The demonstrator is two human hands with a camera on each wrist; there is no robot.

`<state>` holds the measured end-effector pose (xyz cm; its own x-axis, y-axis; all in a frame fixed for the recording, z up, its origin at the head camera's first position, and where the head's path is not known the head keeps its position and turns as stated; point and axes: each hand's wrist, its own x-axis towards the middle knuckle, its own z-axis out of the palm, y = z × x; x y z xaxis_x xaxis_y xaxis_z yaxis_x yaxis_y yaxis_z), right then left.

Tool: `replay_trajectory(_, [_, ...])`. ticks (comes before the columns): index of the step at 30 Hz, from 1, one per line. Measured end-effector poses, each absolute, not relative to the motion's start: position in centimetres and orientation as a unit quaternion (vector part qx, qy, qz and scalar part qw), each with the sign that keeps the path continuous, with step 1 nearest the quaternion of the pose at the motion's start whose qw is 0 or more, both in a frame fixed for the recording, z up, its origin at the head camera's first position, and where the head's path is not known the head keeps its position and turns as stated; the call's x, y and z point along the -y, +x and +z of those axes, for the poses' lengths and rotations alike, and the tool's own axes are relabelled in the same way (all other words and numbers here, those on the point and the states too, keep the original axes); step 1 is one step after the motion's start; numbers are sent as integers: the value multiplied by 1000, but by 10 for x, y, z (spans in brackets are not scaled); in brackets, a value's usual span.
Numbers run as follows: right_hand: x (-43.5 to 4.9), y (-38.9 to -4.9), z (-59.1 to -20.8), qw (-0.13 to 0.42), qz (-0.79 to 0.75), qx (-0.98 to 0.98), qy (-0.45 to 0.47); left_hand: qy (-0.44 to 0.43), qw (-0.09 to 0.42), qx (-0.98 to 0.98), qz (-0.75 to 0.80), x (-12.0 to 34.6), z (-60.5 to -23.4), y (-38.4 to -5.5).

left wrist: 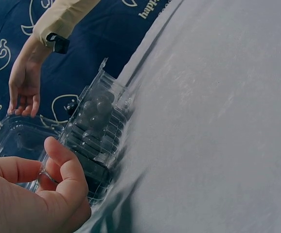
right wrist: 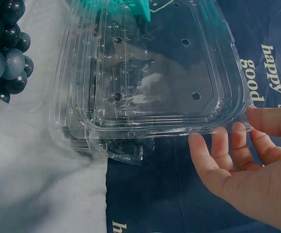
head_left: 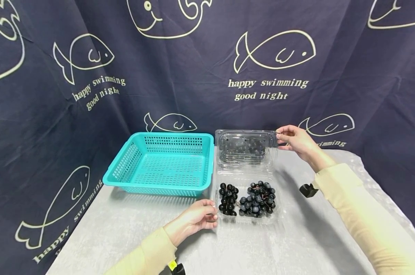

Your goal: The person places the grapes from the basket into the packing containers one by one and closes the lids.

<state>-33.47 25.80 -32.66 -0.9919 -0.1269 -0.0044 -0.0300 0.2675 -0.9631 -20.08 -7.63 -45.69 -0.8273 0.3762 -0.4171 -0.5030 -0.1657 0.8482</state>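
Note:
A clear plastic clamshell box lies unfolded on the table, its hinged lid raised at the back. Inside the base are two bunches of dark grapes, a smaller black bunch on the left and a larger bluish one on the right. My left hand pinches the base's left edge near the front; thumb and fingers meet at the rim in the left wrist view. With my right hand I hold the lid's far right corner, thumb on one side and fingertips along the edge in the right wrist view.
A turquoise plastic basket with slotted walls stands close to the box on the left, with no contents showing. Behind the grey-covered table hangs a dark blue curtain printed with fish. Dark cameras sit at the wrists.

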Motion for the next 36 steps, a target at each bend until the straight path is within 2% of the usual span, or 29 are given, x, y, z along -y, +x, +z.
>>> replay_trajectory(22, [-259, -317, -321, 45, -629, -772, -83, -57, 290, -576, 762, 77, -457, -202])
replay_trajectory(36, [-262, -307, -325, 28, -662, -743, -96, -60, 289, -577, 762, 77, -457, -202])
